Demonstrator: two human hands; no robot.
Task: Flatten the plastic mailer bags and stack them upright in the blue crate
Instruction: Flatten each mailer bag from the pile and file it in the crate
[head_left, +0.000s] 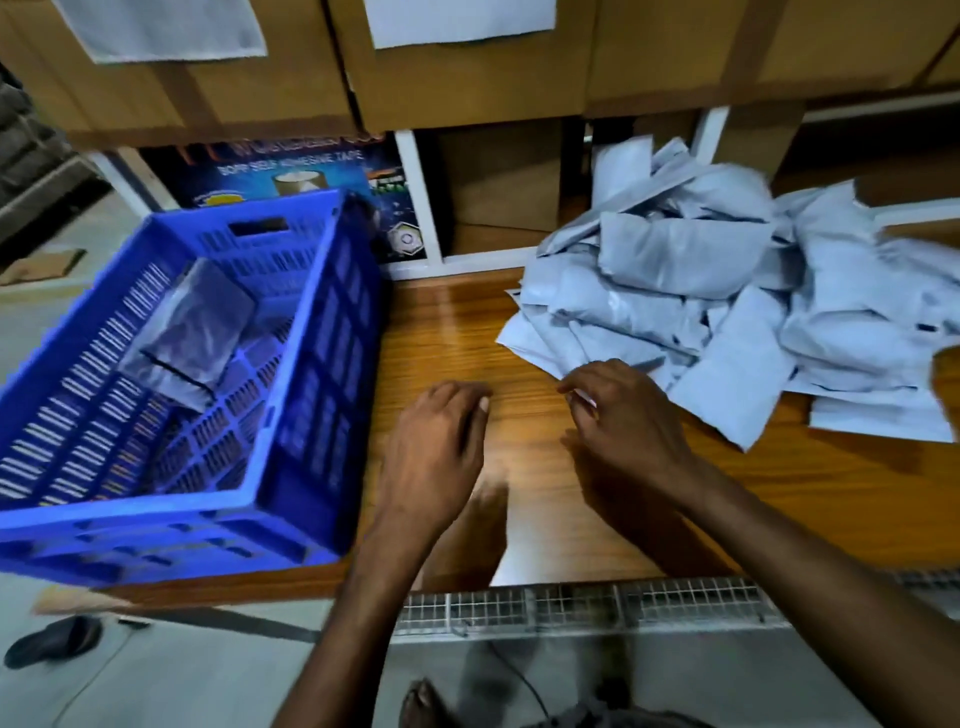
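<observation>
The mailer bags (727, 312) lie in a loose, puffy heap on the right side of the worktop (457, 322). They overlap at all angles, and none looks flattened as far as can be seen. Both hands hover over the bare wood between the heap and the crate. The left hand (436, 447) is relaxed with slack fingers, holding nothing, just beside the crate's right wall. The right hand (623, 415) is loosely curled and also grasps nothing; its fingertips are near the closest edge of the heap but apart from it.

By my reading this is the gap between bags: 1 is already in the crate and the next is not yet picked. The next move calls for drawing 1 bag off the near edge of the heap, laying it on the bare wood and pressing the air out with flat palms.

The blue crate (311, 338) sits at the left end of the worktop. Inside, at least 1 greyish bag (192, 332) leans tilted toward the left wall rather than fully upright. Whether more lie under it cannot be told. A printed tape carton (291, 171) stands behind the crate.
</observation>
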